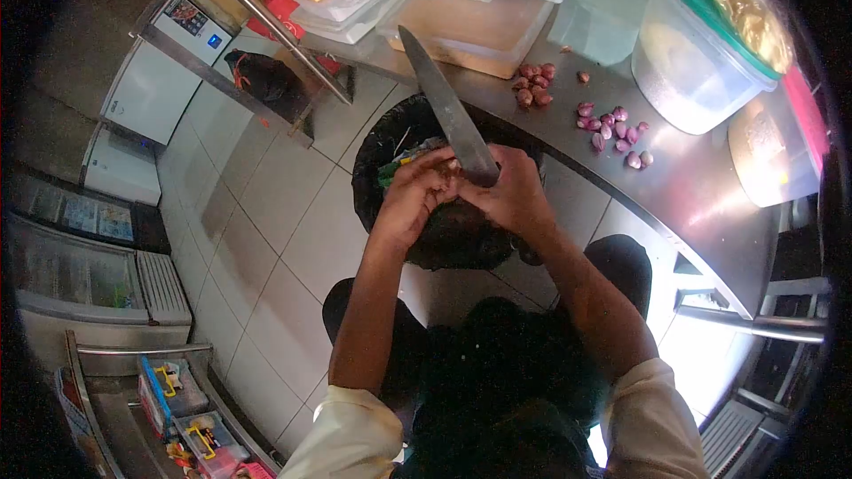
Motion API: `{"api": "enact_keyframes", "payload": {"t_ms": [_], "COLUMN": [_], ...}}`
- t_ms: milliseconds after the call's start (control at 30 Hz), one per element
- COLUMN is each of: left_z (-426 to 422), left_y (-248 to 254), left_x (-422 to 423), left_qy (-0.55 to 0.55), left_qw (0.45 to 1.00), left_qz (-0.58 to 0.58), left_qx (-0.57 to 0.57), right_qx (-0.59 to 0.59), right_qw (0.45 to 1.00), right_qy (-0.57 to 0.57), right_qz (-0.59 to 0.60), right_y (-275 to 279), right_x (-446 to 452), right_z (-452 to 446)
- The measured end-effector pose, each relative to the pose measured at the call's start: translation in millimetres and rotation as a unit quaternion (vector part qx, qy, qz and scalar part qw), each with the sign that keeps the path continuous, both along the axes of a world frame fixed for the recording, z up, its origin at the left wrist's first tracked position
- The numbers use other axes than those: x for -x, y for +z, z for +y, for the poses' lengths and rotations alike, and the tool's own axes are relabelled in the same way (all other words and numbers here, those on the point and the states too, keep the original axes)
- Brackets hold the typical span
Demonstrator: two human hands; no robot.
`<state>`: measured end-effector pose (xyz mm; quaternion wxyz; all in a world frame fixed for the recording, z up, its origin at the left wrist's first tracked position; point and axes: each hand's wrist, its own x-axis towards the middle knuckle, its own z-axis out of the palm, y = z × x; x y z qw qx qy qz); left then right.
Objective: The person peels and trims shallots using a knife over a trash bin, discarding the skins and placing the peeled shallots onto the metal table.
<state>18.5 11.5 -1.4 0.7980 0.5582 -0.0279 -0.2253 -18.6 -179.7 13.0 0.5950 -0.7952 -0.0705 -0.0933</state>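
Knife (448,106) in right hand (515,191), head view; fingers wrapped round the handle, blade running away from the fist, tip well beyond and leftward. Left hand (415,195) just beside it, fingers curled in a pinch on something small and brownish, mostly hidden; cannot tell what. Black-lined bin (366,191) beneath both hands. Beyond the right hand, to its right, on metal counter (701,213): brown-skinned shallots (535,84), then purple shallots (612,127).

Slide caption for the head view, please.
Right hand holding a knife beside the left hand, above a black-lined bin, with shallots on the metal counter.
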Motion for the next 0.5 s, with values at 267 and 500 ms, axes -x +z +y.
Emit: {"api": "enact_keyframes", "payload": {"t_ms": [267, 500], "left_z": [0, -8], "left_y": [1, 14], "left_x": [3, 5], "left_qy": [-0.015, -0.005], "left_qw": [0.999, 0.999], "left_qz": [0.004, -0.048], "left_qx": [0.042, -0.017], "right_qx": [0.052, -0.027], "right_qw": [0.995, 0.999], "right_qy": [0.012, -0.022], "right_qz": [-0.079, 0.023], "right_y": [-19, 3], "right_x": [-7, -2], "right_z": [0, -2]}}
